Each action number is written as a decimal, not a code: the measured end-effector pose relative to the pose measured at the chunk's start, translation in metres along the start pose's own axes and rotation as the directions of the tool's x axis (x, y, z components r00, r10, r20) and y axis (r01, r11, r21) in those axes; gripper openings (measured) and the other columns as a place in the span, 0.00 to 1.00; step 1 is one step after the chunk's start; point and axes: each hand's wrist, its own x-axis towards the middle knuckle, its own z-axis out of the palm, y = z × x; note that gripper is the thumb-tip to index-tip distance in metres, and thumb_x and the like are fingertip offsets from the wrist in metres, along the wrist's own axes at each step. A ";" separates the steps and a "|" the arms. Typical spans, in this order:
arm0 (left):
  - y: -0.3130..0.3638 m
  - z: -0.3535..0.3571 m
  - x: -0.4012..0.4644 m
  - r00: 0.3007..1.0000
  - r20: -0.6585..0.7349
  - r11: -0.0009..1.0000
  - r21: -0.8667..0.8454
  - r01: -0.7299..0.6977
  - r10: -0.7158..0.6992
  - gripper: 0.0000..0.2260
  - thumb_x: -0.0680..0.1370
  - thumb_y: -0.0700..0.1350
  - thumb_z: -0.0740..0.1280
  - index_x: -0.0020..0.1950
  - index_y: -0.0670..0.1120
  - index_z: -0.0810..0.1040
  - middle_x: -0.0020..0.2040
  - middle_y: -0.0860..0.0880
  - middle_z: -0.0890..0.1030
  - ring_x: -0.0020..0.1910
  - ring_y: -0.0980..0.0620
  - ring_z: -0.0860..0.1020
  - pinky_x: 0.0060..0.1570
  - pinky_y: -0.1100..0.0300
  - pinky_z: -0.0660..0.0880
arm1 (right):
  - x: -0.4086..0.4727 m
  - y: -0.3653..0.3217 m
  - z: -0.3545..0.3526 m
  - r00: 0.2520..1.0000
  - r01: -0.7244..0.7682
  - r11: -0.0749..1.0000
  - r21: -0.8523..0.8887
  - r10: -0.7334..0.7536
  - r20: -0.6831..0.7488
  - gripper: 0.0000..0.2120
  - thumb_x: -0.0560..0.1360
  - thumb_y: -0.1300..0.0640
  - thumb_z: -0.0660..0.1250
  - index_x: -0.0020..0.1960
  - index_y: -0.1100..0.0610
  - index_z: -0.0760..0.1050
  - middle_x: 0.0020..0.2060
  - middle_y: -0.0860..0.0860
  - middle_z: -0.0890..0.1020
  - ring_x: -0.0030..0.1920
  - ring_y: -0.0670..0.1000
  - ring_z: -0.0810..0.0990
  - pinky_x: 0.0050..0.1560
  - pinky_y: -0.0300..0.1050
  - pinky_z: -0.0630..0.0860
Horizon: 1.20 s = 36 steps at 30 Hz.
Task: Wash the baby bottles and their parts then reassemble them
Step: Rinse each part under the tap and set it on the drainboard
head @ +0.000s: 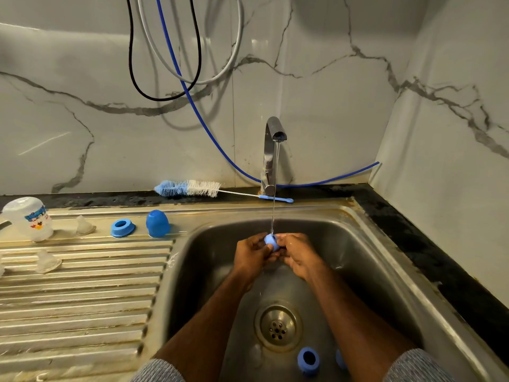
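Observation:
Over the sink point(358, 244), my left hand point(252, 253) and my right hand point(298, 255) both grip a small blue bottle part point(271, 241) under the running stream from the tap point(272, 150). On the drainboard point(82, 299) stand an upturned clear bottle point(27, 217), two clear teats point(85, 226) point(48, 261), a blue collar ring point(122, 228) and a blue cap point(157, 223). Inside the basin near the front lie another blue ring point(308, 361) and a further blue piece point(340, 359), partly hidden by my right arm.
A blue and white bottle brush point(190, 188) lies on the dark counter ledge behind the sink. The drain point(278, 326) sits in the basin's middle. Black, white and blue hoses point(179, 78) hang against the marble wall. A wall closes the right side.

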 end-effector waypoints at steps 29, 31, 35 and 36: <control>-0.008 -0.013 0.008 0.998 -0.021 0.929 0.365 -0.052 0.064 0.21 0.73 0.27 0.71 0.64 0.40 0.80 0.53 0.45 0.86 0.52 0.49 0.85 0.55 0.52 0.82 | -0.001 0.002 -0.012 0.986 0.089 0.965 -0.246 -0.051 0.157 0.14 0.79 0.70 0.64 0.56 0.53 0.77 0.59 0.58 0.81 0.61 0.57 0.81 0.63 0.55 0.79; -0.009 -0.013 0.008 0.998 -0.027 0.921 0.387 -0.042 0.057 0.19 0.72 0.28 0.72 0.61 0.41 0.82 0.50 0.46 0.87 0.49 0.49 0.85 0.53 0.51 0.83 | 0.000 0.001 -0.011 0.987 0.089 0.970 -0.228 -0.056 0.150 0.16 0.79 0.72 0.63 0.55 0.52 0.77 0.59 0.58 0.81 0.61 0.57 0.80 0.64 0.55 0.78; -0.009 -0.012 0.007 0.997 -0.038 0.915 0.400 -0.050 0.071 0.18 0.72 0.28 0.72 0.59 0.42 0.83 0.48 0.46 0.86 0.45 0.50 0.84 0.44 0.58 0.82 | -0.004 0.001 -0.005 0.988 0.099 0.981 -0.169 -0.077 0.133 0.18 0.79 0.74 0.60 0.57 0.53 0.76 0.57 0.56 0.81 0.58 0.53 0.80 0.57 0.49 0.79; -0.008 -0.012 0.007 0.996 -0.046 0.918 0.393 -0.058 0.082 0.18 0.73 0.28 0.72 0.60 0.42 0.83 0.48 0.46 0.86 0.46 0.49 0.85 0.45 0.57 0.82 | -0.005 0.002 -0.003 0.988 0.103 0.982 -0.161 -0.082 0.135 0.18 0.79 0.74 0.59 0.58 0.53 0.76 0.57 0.56 0.81 0.58 0.53 0.80 0.56 0.48 0.79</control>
